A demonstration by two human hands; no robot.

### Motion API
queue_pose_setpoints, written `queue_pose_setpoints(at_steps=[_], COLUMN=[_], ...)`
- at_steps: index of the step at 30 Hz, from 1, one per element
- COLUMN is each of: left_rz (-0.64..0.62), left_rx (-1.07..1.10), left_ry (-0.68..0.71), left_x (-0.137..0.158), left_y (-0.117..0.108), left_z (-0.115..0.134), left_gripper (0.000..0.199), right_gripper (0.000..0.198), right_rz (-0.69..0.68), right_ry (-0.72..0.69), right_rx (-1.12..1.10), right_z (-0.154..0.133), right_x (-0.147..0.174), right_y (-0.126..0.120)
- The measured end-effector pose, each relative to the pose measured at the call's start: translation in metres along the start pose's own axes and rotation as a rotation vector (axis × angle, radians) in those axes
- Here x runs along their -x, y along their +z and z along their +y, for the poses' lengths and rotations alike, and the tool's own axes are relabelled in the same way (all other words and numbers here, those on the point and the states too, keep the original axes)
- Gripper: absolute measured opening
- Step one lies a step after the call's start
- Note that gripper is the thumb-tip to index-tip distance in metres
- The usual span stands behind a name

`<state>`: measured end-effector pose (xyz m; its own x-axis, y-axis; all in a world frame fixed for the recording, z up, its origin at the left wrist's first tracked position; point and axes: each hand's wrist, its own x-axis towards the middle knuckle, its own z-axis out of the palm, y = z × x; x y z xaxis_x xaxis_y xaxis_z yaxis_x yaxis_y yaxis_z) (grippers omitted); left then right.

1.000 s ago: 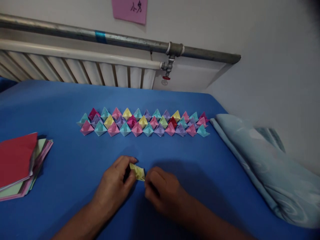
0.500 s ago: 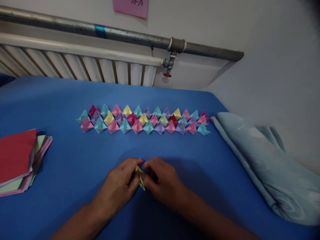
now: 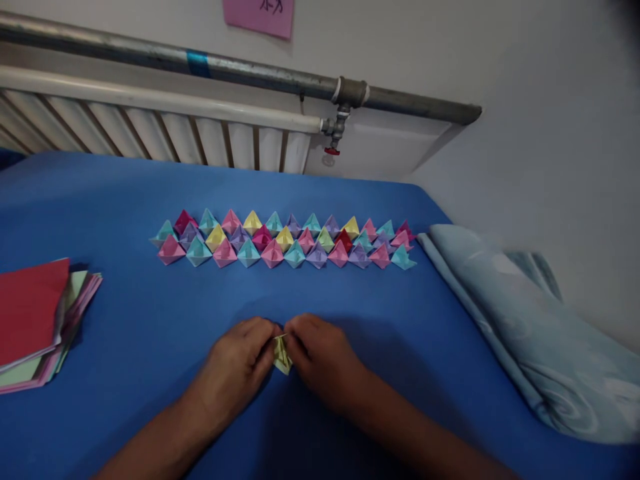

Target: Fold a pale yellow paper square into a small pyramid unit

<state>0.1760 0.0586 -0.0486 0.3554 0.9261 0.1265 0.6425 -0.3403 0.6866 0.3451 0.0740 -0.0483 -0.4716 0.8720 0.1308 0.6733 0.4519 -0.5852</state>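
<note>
Between my two hands is a small piece of folded yellow paper [image 3: 282,356], its lower point showing below the fingers. My left hand [image 3: 241,357] pinches its left side, and my right hand [image 3: 323,353] pinches the right side near the top. Both sets of fingertips nearly meet and cover part of the folds. Beyond the hands, several folded paper boats [image 3: 273,254] in pink, blue, yellow, purple, green and red stand close together in three rows on the blue tabletop [image 3: 150,320].
At the left lies a stack of coloured paper sheets [image 3: 33,310], red on top. A folded light-blue cloth [image 3: 525,333] rests along the right side by the wall. Behind the table's far edge are a white radiator [image 3: 210,140] and a metal pipe [image 3: 260,79] with a red-handled valve [image 3: 332,151].
The folded yellow paper has turned in my fingers, so a wider face with creases now shows. My right fingers have closed in on its upper edge. The view has shifted slightly.
</note>
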Motion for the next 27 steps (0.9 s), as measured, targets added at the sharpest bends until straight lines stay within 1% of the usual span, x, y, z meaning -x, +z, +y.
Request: queue_pose_setpoints(at_steps=[3,6,8,9,11,12,14,15,16,18,20,23,27], left_rz=[0.001,0.018,0.042,0.056,0.086,0.104,0.149,0.170,0.184,0.186,0.155,0.085,0.049], left_rx=[-0.001,0.029,0.069,0.084,0.097,0.099,0.098,0.097,0.095,0.091,0.108,0.161,0.185], left_ry=[-0.026,-0.050,-0.046,-0.042,-0.032,-0.028,-0.020,-0.014,-0.005,0.028,0.079,0.117,0.028], left_x=[0.001,0.002,0.002,0.002,0.002,0.002,0.001,0.001,0.000,-0.001,-0.002,-0.001,0.000], left_y=[0.001,0.001,-0.001,-0.002,-0.005,-0.006,-0.008,-0.008,-0.008,-0.007,-0.006,-0.006,-0.008], left_z=[-0.001,0.000,0.001,0.002,0.003,0.003,0.003,0.002,0.001,-0.002,-0.004,-0.005,-0.001], left_gripper=[0.016,0.012,0.010,0.014,0.020,0.020,0.021,0.022,0.023,0.027,0.030,0.032,0.024], right_gripper=[0.014,0.010,0.012,0.015,0.013,0.010,0.006,0.009,0.016,0.024,0.020,0.015,0.022], right_rz=[-0.033,-0.035,0.004,0.038,0.101,0.111,0.055,-0.009,-0.064,-0.149,-0.190,-0.194,-0.125], right_ry=[-0.005,-0.002,0.022,0.039,0.052,0.037,-0.040,-0.077,-0.104,-0.139,-0.173,-0.237,-0.323], right_rx=[0.067,-0.018,-0.126,-0.171,-0.215,-0.218,-0.200,-0.182,-0.148,-0.051,0.028,0.046,0.015], right_z=[0.000,0.001,0.003,0.003,0.003,0.002,0.000,-0.002,-0.003,-0.005,-0.004,0.000,0.006], right_x=[-0.001,-0.004,-0.003,-0.002,0.003,0.007,0.016,0.019,0.022,0.026,0.026,0.023,0.019], right_y=[0.001,-0.002,-0.006,-0.008,-0.014,-0.016,-0.021,-0.023,-0.024,-0.025,-0.024,-0.023,-0.023])
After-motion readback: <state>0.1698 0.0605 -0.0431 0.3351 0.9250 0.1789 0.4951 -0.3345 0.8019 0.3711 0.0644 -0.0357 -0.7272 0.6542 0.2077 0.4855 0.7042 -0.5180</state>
